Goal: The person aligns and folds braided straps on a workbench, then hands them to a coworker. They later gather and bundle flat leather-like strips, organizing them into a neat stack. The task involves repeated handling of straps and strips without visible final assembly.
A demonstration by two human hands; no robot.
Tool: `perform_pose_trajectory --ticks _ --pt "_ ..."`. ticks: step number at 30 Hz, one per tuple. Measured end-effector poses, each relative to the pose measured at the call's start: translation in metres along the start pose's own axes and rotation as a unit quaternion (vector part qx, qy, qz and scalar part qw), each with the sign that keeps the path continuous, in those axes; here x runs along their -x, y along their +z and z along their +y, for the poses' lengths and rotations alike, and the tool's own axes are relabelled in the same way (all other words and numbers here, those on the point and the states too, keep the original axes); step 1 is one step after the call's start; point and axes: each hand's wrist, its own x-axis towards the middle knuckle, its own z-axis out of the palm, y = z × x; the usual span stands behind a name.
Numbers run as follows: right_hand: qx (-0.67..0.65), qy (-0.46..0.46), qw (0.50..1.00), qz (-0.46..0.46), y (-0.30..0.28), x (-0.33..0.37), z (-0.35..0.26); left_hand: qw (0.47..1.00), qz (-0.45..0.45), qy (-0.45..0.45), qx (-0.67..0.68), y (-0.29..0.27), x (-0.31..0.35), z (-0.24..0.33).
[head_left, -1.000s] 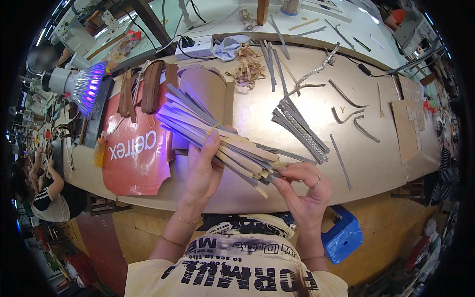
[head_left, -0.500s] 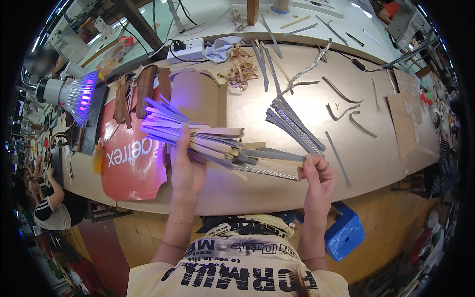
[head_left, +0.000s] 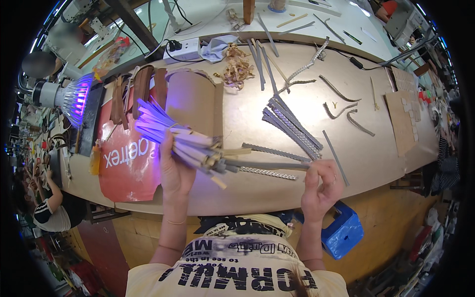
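My left hand (head_left: 177, 168) is closed around a thick bundle of flat strips (head_left: 195, 148), tan and grey, whose left ends glow violet under the lamp. My right hand (head_left: 322, 185) pinches the right end of a long grey strip (head_left: 267, 165), which runs level from the bundle's right side. Just below that strip, a silvery braided strip (head_left: 269, 173) extends rightward, its end apart from my right fingers. A dark braided strip (head_left: 274, 150) lies just above it. Beyond my right hand, several grey braided strips (head_left: 292, 126) lie fanned on the table.
A lit lamp (head_left: 76, 100) hangs at the left, near a red sheet (head_left: 128, 173) and brown strips (head_left: 143, 91). Tan shavings (head_left: 237, 69) and a white power strip (head_left: 182, 52) are at the back. Loose strips (head_left: 339, 89) lie to the right. A blue stool (head_left: 343, 232) stands below the table edge.
The bundle and my left hand have shifted slightly left. My right fingers have come off the silvery braided strip and moved slightly right; the grey strip now stretches alone to them.
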Motion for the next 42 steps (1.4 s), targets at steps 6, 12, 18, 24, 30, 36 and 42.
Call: perform_pose_trajectory --ticks 6,12,18,24,30,36,42 --pt "0.009 -0.247 0.968 -0.051 -0.009 0.002 -0.010 0.978 -0.163 0.024 0.129 -0.008 -0.009 0.008" --pt "0.117 -0.324 0.924 -0.164 -0.020 0.017 -0.041 0.911 -0.263 -0.012 0.318 -0.016 -0.021 0.009" --pt "0.112 -0.329 0.920 -0.183 -0.018 0.018 -0.035 0.892 -0.290 -0.025 0.346 -0.022 -0.027 0.011" --pt "-0.001 -0.232 0.960 -0.156 -0.012 0.015 -0.023 0.875 -0.321 -0.073 0.356 -0.022 -0.030 0.008" --pt "-0.270 -0.004 0.949 -0.166 -0.001 0.017 -0.018 0.892 -0.289 -0.072 0.338 -0.024 -0.026 0.006" --pt "-0.419 0.165 0.889 -0.089 -0.015 0.031 0.010 0.934 -0.205 -0.022 0.293 -0.035 -0.023 0.010" --pt "-0.397 0.212 0.865 0.223 -0.094 0.030 0.079 0.956 -0.210 0.020 0.206 -0.039 -0.024 0.022"
